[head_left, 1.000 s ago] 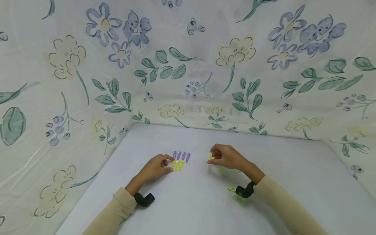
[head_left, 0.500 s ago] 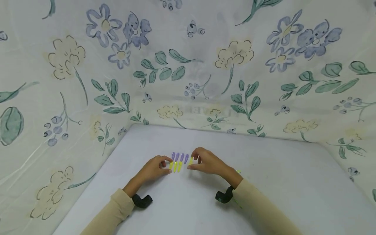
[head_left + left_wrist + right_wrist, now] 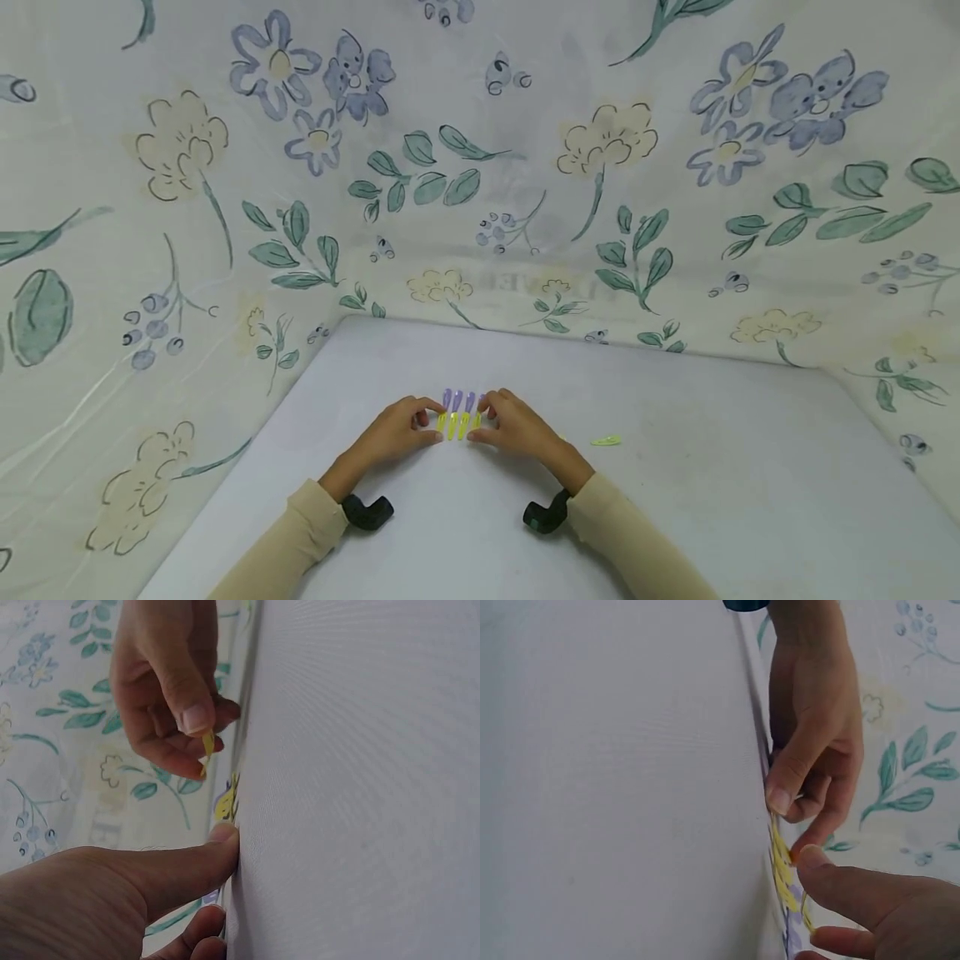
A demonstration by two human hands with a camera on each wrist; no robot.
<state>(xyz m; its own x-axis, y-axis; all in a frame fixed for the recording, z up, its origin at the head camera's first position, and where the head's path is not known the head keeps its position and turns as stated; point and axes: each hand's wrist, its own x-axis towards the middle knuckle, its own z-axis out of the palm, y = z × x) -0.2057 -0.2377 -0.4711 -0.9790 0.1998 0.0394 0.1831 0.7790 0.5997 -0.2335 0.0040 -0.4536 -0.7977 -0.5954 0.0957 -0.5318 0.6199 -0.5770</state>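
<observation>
Purple hair clips (image 3: 458,401) lie side by side in a short row on the white table. Just in front of them is a row of yellow hair clips (image 3: 458,426). At the left end of that row, my left hand (image 3: 397,431) holds the outermost yellow clip (image 3: 442,423) between thumb and index finger. My right hand (image 3: 520,431) pinches another yellow clip (image 3: 477,422) by its ends, at the right end of the row. In the left wrist view this clip (image 3: 208,746) shows slightly above the table. The right fingers partly cover the last purple clip.
A loose yellow-green hair clip (image 3: 607,441) lies on the white table (image 3: 720,467) to the right of my right wrist. Another peeks out beside that wrist. A flower-print sheet (image 3: 525,192) hangs behind the table and along its left side.
My right hand has carried its yellow clip leftward to the right end of the yellow row. My left hand stays at the row's left end. The right forearm now covers some loose clips.
</observation>
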